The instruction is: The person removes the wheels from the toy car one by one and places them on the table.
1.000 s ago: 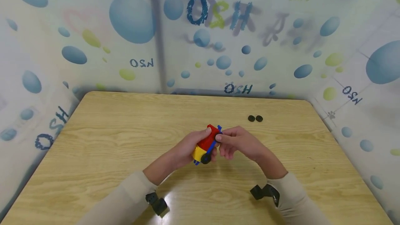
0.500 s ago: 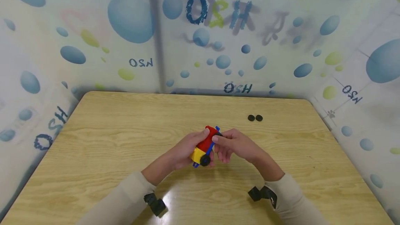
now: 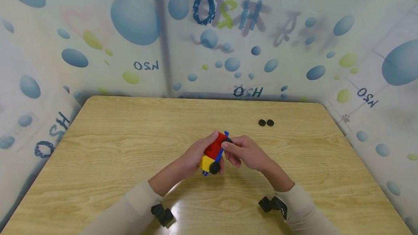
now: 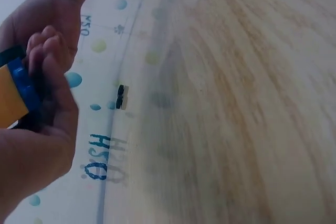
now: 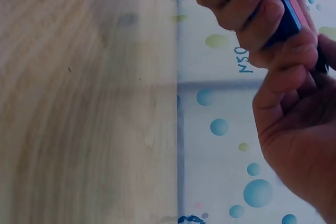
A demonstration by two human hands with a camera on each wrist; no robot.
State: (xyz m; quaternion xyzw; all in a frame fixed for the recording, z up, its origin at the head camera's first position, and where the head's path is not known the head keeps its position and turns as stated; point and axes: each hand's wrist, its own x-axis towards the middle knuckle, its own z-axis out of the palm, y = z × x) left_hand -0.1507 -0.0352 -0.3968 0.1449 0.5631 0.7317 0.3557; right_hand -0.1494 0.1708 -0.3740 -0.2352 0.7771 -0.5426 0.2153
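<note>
My left hand (image 3: 192, 157) grips a toy car (image 3: 214, 150) with a red body, a yellow end and a blue base, held tilted above the table. A black wheel (image 3: 214, 168) sits on its near side, by the yellow end. Against the blue base further up, my right hand (image 3: 250, 153) pinches a second black wheel (image 3: 226, 141) between thumb and fingers; whether it is seated cannot be told. In the left wrist view the car's yellow block (image 4: 10, 98) shows in the palm. Curled left fingers (image 5: 252, 3) support the blue base (image 5: 286, 24) in the right wrist view.
Two black wheels (image 3: 266, 122) lie side by side on the wooden table (image 3: 130, 130), toward the back right. A patterned curtain wall (image 3: 196, 53) stands behind the table's far edge and along both sides.
Both hands and the toy car have shifted slightly left. My right hand keeps its pinch on the wheel at the car's side. The two loose wheels lie still.
</note>
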